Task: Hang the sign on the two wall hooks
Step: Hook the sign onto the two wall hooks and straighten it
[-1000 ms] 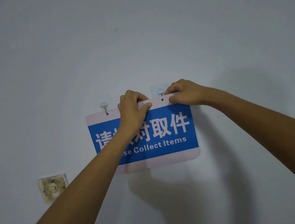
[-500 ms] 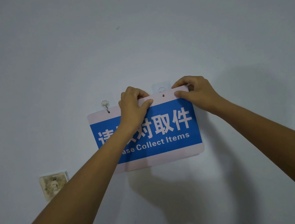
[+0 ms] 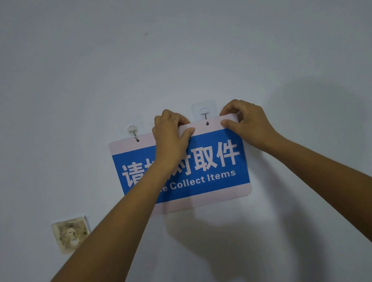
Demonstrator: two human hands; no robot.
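Observation:
A blue and white sign (image 3: pixel 208 161) with white lettering lies flat against the wall. Its left hole sits on the left hook (image 3: pixel 133 132). The right hook (image 3: pixel 204 113), on a clear adhesive pad, comes down to the right hole in the top margin. My left hand (image 3: pixel 171 133) pinches the sign's top edge between the two hooks. My right hand (image 3: pixel 245 118) pinches the top right corner. My left forearm hides part of the lettering.
A stained, discoloured square wall plate (image 3: pixel 71 234) sits lower left of the sign. The rest of the wall is plain grey-white, with the shadows of my arms below and right of the sign.
My right hand slid from beside the right hole out to the sign's top right corner, uncovering the right hook. The sign's right side rose a little. My left hand kept its grip.

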